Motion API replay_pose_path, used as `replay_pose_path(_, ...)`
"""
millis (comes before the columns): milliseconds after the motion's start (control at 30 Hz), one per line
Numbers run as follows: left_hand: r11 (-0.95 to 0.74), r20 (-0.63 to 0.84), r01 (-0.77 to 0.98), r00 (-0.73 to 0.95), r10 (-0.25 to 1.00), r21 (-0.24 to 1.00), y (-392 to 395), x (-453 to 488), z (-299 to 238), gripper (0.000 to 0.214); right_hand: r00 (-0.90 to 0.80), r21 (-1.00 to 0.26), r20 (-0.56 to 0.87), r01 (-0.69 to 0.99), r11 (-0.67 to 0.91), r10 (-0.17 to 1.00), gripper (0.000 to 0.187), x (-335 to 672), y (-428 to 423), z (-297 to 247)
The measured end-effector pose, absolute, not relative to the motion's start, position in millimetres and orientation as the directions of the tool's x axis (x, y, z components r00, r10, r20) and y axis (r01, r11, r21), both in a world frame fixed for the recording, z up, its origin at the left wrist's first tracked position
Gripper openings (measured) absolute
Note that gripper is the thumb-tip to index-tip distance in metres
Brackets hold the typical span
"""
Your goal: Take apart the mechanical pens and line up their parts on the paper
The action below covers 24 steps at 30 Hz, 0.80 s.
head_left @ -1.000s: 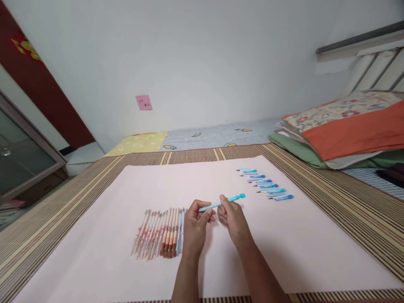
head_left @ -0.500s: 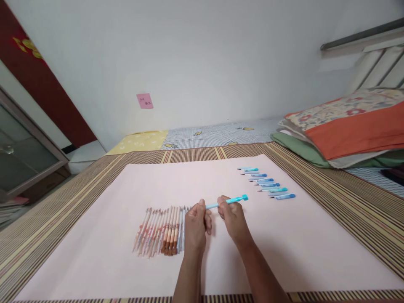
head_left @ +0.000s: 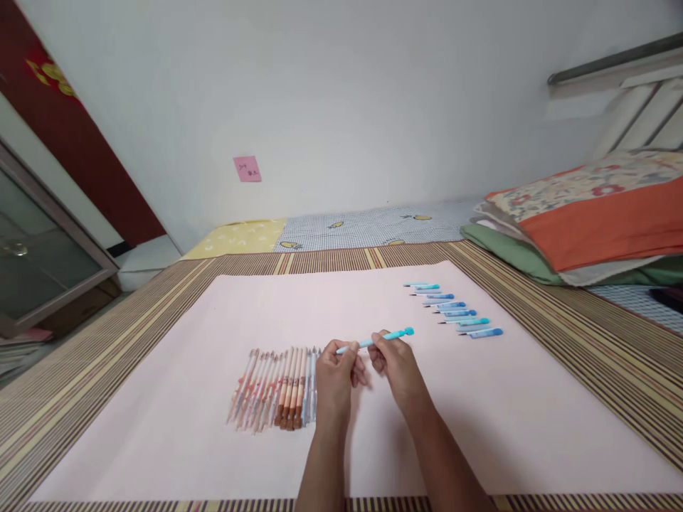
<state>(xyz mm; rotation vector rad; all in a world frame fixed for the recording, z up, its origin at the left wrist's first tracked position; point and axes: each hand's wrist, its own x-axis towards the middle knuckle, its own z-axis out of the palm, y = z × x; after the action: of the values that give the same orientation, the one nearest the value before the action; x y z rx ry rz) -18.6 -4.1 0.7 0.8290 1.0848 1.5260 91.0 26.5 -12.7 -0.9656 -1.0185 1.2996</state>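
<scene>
My left hand (head_left: 335, 380) and my right hand (head_left: 393, 366) both pinch a light blue pen (head_left: 380, 339) just above a pale pink sheet (head_left: 213, 334). The left fingers close on its near end, the right fingers grip it near the middle. The pen's capped end points right and away. A tight row of several orange and white pens (head_left: 274, 387) lies on the sheet just left of my left hand. Several short blue pen pieces (head_left: 456, 311) lie in a slanted row to the far right of my right hand.
The pink sheet rests on a striped woven mat (head_left: 576, 334). Folded bedding and an orange pillow (head_left: 592, 220) are stacked at the right. A white wall with a pink sticky note (head_left: 247, 168) stands behind, a glass door (head_left: 37, 263) at the left.
The pen's capped end dipped slightly and came a little left. My left fingers shifted along the pen's near end. Both hands stay together over the sheet.
</scene>
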Motion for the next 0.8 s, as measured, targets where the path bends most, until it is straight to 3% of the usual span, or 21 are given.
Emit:
replay_pose_path(200,0.089,-0.208,-0.361,-0.305,0.930,0.928,-2,-16,-4,0.056,0.012,-0.976,0.096,-0.197,0.097,0.995,0.041,92,27,-14)
replay_pose_path(367,-0.045,-0.074,-0.546,-0.194,0.978,0.836,-2,-20,1,0.047,-0.006,-0.954,0.022,-0.299,0.019,1.000,0.043,92,29,-20)
replay_pose_path(500,-0.031,-0.089,-0.497,-0.216,0.972,0.867,-1,-21,-2,0.043,-0.027,-0.951,0.029,-0.309,0.020,0.999,0.041,91,28,-21)
replay_pose_path(633,0.050,-0.192,-0.393,-0.330,0.924,0.918,0,-20,-6,0.055,-0.072,-0.965,0.059,-0.261,0.038,0.996,0.037,92,28,-22)
replay_pose_path(800,-0.076,-0.046,-0.445,-0.257,0.965,0.892,-1,-22,-1,0.044,-0.074,-0.925,0.009,-0.379,-0.020,0.997,0.034,93,29,-26)
